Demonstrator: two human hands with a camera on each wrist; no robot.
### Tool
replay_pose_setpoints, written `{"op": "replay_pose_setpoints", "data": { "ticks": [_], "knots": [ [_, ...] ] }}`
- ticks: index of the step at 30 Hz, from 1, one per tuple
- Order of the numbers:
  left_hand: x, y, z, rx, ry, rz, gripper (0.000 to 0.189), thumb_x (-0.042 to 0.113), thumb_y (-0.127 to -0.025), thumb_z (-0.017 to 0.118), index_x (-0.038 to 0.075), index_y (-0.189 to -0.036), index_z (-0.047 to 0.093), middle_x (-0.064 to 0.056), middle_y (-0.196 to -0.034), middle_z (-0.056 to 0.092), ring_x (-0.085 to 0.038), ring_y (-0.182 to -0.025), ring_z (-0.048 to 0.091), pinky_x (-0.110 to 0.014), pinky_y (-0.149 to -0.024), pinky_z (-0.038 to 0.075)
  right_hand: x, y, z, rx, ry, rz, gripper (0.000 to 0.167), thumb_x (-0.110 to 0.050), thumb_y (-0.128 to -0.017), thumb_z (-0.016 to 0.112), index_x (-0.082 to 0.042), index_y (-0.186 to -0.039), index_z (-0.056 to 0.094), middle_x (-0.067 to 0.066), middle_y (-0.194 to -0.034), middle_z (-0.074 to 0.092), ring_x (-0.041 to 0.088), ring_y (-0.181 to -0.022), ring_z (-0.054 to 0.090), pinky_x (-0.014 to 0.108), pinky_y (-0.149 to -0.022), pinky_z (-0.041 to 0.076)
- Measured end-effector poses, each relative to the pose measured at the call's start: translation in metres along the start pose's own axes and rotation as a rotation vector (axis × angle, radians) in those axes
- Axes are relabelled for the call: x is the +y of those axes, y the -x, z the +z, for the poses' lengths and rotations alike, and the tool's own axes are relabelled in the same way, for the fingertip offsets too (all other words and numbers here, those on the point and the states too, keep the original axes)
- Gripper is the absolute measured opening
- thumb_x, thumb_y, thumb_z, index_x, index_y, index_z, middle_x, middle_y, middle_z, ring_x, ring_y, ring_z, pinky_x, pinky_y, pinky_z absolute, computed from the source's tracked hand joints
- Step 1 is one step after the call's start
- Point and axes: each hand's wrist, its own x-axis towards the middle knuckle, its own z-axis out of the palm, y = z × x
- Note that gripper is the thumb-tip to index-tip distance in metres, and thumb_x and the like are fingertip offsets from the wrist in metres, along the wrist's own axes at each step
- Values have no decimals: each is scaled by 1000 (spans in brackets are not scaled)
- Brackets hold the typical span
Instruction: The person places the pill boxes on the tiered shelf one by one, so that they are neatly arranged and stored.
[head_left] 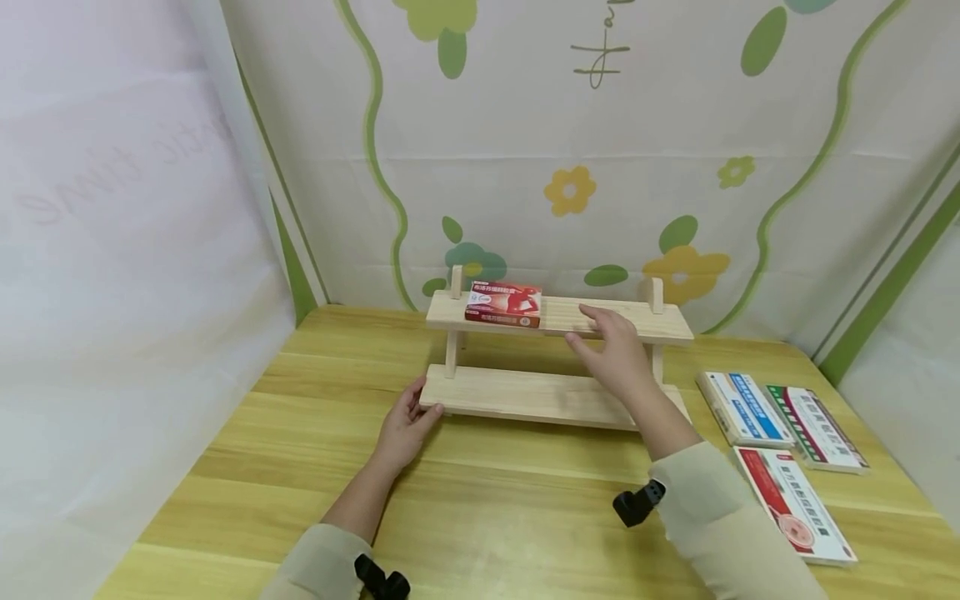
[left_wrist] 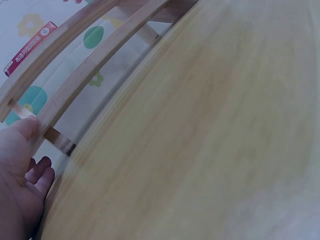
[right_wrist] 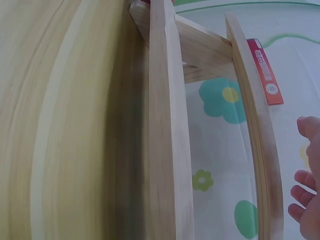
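Note:
A two-tier wooden shelf (head_left: 525, 393) stands on the table. My left hand (head_left: 405, 427) holds the left end of its lower board, the thumb at the front corner and the fingers along the side. In the left wrist view that thumb (left_wrist: 29, 128) lies against the board's end. On the left part of the upper board lies a red and white medicine box (head_left: 503, 302). To its right, my right hand (head_left: 617, 354) hovers over the upper board, fingers spread and holding nothing. The right wrist view shows a gap between this hand (right_wrist: 311, 175) and the red box (right_wrist: 267, 75).
Right of the shelf lie a blue and white box (head_left: 746, 408), a green and white box (head_left: 819, 427) and a red and white box (head_left: 795, 506) on the wooden table (head_left: 315, 408). A flower-print cloth (head_left: 495, 125) hangs close behind the shelf.

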Motion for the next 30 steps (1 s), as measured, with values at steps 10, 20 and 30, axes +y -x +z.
{"op": "replay_pose_setpoints", "data": {
  "ticks": [10, 20, 30],
  "knots": [
    [-1, 2, -1, 16, -39, 50, 70, 26, -95, 66, 0, -151, 31, -26, -151, 39, -38, -138, 43, -47, -113, 40, 29, 39, -28, 60, -8, 57, 67, -46, -97, 57, -6, -149, 39, 23, -152, 39, 47, -140, 32, 69, -109, 31],
    [0, -2, -1, -3, 10, 5, 66, 12, -96, 63, 1, -152, 29, -22, -153, 39, -34, -140, 41, -47, -116, 36, 63, 90, -60, 143, 65, 137, 67, -43, -98, 58, -5, -149, 38, 30, -149, 39, 55, -133, 33, 75, -99, 31],
    [1, 0, -1, -35, 7, 3, 67, 15, -98, 62, 4, -153, 27, -18, -157, 35, -33, -143, 37, -47, -117, 34, 99, 146, -74, 128, 130, 290, 71, -45, -98, 55, -5, -152, 31, 35, -154, 24, 60, -138, 20, 81, -99, 22]
  ]
}}
